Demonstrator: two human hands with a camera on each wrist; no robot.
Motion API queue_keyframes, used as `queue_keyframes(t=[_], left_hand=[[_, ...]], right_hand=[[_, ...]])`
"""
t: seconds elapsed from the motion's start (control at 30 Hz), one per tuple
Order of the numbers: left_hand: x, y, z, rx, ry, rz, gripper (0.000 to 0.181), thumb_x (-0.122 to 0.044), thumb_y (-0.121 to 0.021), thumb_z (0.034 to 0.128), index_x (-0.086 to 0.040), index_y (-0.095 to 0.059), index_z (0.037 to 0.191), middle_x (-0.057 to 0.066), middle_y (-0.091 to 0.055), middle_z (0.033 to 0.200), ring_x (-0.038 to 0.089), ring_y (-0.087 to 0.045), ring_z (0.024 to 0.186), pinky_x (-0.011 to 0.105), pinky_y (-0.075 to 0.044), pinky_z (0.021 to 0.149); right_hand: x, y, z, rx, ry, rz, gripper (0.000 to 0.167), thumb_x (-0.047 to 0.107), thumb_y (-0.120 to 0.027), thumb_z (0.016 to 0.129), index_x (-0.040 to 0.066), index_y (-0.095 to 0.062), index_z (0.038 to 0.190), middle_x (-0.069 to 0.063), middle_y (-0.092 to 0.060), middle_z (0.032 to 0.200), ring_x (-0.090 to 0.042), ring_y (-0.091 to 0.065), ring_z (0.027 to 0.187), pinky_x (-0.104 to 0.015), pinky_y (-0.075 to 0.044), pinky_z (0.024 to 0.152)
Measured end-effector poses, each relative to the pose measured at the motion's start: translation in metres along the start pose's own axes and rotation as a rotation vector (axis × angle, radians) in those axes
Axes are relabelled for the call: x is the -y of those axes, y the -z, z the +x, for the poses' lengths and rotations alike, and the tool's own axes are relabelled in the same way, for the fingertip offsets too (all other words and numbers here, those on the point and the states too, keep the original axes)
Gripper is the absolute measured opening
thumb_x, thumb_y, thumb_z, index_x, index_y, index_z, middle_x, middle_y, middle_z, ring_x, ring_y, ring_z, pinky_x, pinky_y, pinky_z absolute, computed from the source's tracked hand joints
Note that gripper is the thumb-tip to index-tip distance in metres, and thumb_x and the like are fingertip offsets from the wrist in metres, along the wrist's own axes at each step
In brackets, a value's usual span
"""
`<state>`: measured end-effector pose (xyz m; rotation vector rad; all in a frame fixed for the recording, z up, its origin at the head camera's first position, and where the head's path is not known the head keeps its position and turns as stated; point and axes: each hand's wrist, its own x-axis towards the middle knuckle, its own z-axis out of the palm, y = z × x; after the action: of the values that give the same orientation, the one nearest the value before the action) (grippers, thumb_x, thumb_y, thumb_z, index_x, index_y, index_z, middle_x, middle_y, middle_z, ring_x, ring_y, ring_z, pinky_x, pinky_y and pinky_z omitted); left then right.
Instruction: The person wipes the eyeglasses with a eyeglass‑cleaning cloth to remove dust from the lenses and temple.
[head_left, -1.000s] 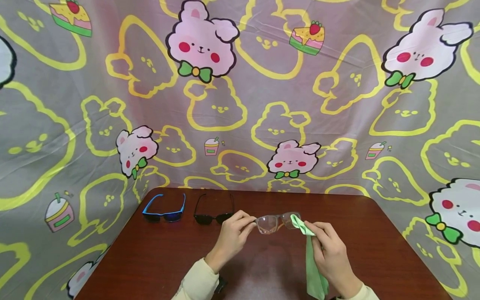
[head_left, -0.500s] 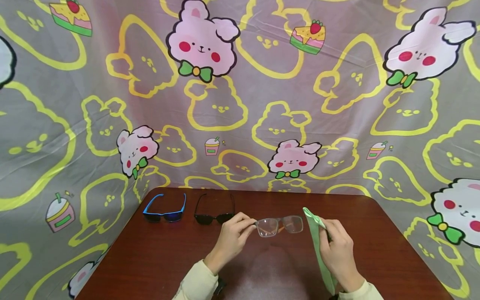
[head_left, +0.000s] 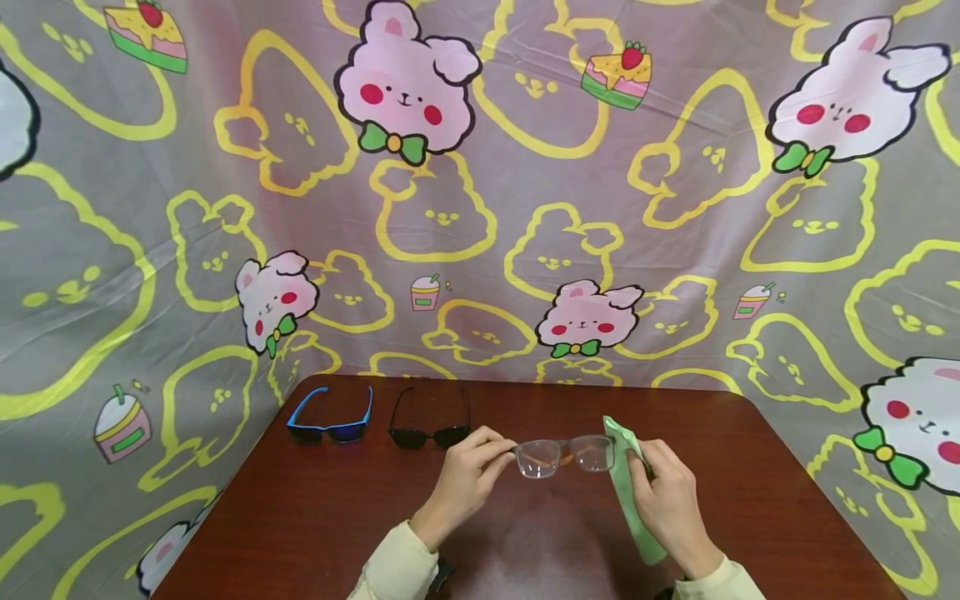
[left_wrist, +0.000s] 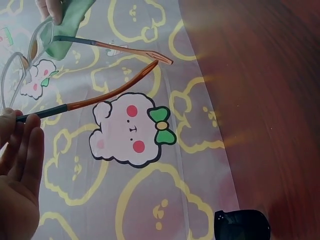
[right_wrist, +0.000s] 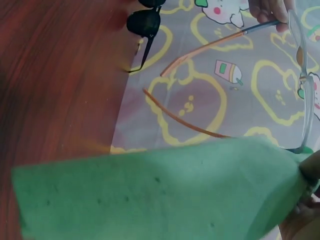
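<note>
Clear-framed eyeglasses (head_left: pixel 538 459) are held up above the table, lenses facing the head camera. My left hand (head_left: pixel 461 483) pinches them at the left hinge, between thumb and fingers. Both temples, dark near the hinges and orange-brown toward the tips, are unfolded in the left wrist view, where one temple (left_wrist: pixel 95 101) runs out from the fingers. A light green cleaning cloth (head_left: pixel 632 517) hangs from my right hand (head_left: pixel 667 500), which grips its upper part beside the right lens. In the right wrist view the cloth (right_wrist: pixel 150 192) covers the lower part and hides the near hinge.
Blue-framed sunglasses (head_left: pixel 328 432) and black sunglasses (head_left: pixel 429 437) stand unfolded at the back left of the brown table (head_left: pixel 315 517). A patterned curtain (head_left: pixel 480 250) encloses the table at the back and sides. Something small and dark (head_left: pixel 441 575) is by the left sleeve.
My right hand with the cloth came off the right lens and moved right, then came back slightly left to the lens's outer edge. The eyeglasses dipped a little, still in my left hand.
</note>
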<state>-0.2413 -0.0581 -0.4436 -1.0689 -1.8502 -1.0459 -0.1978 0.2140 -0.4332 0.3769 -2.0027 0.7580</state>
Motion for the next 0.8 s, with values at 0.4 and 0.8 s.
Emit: queue_keyframes(t=[0.4, 0.8], left_hand=[[-0.0005, -0.0013, -0.0009, 0.020, -0.001, -0.007, 0.011, -0.008, -0.069, 0.0853, -0.009, -0.072, 0.096, -0.003, -0.058, 0.087, 0.005, -0.053, 0.071, 0.011, -0.042, 0.062], [-0.0022, -0.0015, 0.0012, 0.035, 0.025, -0.041, 0.022, 0.003, -0.070, 0.0809, -0.003, -0.072, 0.102, 0.000, -0.058, 0.086, 0.007, -0.051, 0.069, 0.011, -0.042, 0.062]], right_hand=[[0.0015, 0.0033, 0.0014, 0.149, -0.042, 0.167, 0.038, -0.017, -0.061, 0.080, 0.003, -0.068, 0.111, -0.005, -0.068, 0.098, 0.003, -0.055, 0.085, -0.010, -0.041, 0.066], [0.0044, 0.0077, -0.0003, 0.225, -0.267, 0.247, 0.030, -0.010, -0.059, 0.088, 0.012, -0.070, 0.105, -0.003, -0.069, 0.100, -0.002, -0.060, 0.087, -0.013, -0.046, 0.067]])
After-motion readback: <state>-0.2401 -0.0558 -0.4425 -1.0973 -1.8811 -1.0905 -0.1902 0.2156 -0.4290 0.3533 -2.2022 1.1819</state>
